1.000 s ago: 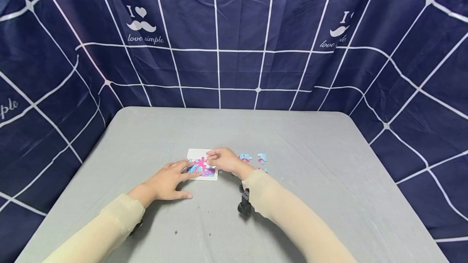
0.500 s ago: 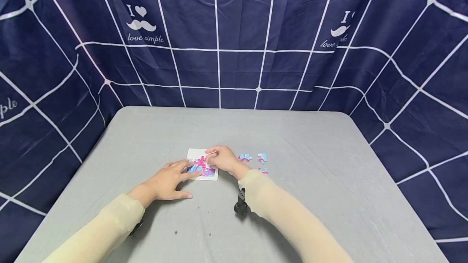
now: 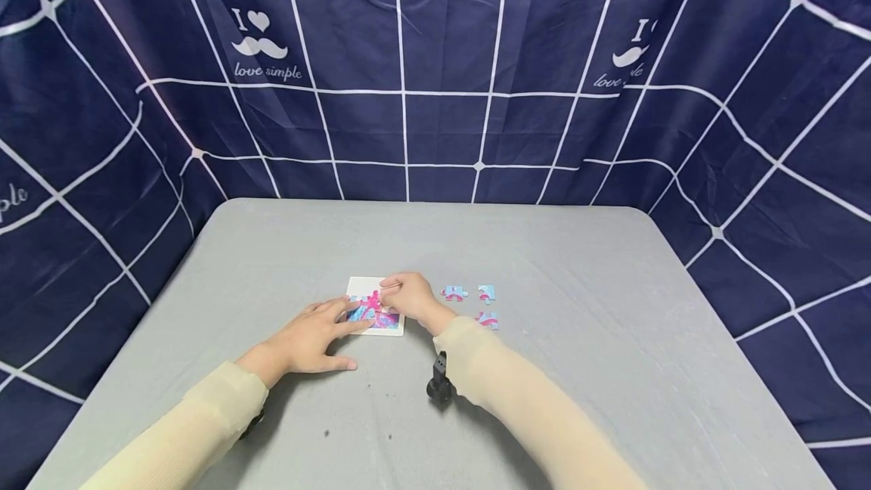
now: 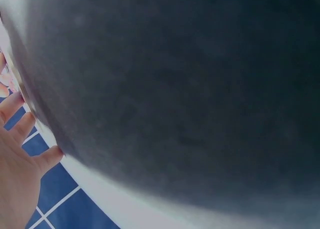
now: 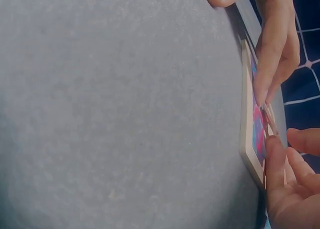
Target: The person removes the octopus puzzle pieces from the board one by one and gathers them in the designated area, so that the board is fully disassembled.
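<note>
In the head view, my left hand (image 3: 309, 337) lies with fingers spread, its fingertips resting on a partly filled jigsaw puzzle (image 3: 388, 321) in a white-rimmed tray (image 3: 364, 283). My right hand (image 3: 411, 299) is over the tray's right side, pinching a jigsaw piece (image 5: 270, 120) between thumb and fingers. Seen in the right wrist view, that piece is tilted, one edge close to the pink and blue picture; whether it touches is hard to tell. The fingers hide much of it. In the left wrist view only part of the left hand (image 4: 20, 164) shows.
Right of the tray lie loose pink and blue jigsaw pieces: one piece (image 3: 454, 293) nearest, another piece (image 3: 486, 293) beyond, and a third piece (image 3: 488, 320) near the right sleeve. The grey table (image 3: 544, 263) backs onto a dark blue checked curtain (image 3: 442, 127).
My right hand has shifted slightly left over the tray with the pinched piece, and its sleeve uncovers more of the loose pieces. The left hand stays in place.
</note>
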Available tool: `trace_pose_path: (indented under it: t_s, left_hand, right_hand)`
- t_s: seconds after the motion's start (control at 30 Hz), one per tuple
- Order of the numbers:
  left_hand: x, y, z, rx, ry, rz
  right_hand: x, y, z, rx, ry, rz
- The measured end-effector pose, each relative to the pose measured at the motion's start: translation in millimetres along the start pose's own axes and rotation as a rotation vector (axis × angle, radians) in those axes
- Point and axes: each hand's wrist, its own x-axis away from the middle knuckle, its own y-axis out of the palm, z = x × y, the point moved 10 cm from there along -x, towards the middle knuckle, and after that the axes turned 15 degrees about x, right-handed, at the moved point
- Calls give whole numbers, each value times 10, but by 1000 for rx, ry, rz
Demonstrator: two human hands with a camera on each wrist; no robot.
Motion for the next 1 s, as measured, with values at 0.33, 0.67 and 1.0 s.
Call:
trace_pose_path:
  t_s: [0.33,0.67,1.0]
  left_hand:
    - [6,0,3,-3,14,10]
    - [5,2,9,-3,18,14]
    - [11,22,-11,-10,9,14]
  right_hand:
    - [-5,9,3,19,20,45]
    - [-28,5,27,11,36,59]
    - [-35,17,56,-8,54,72]
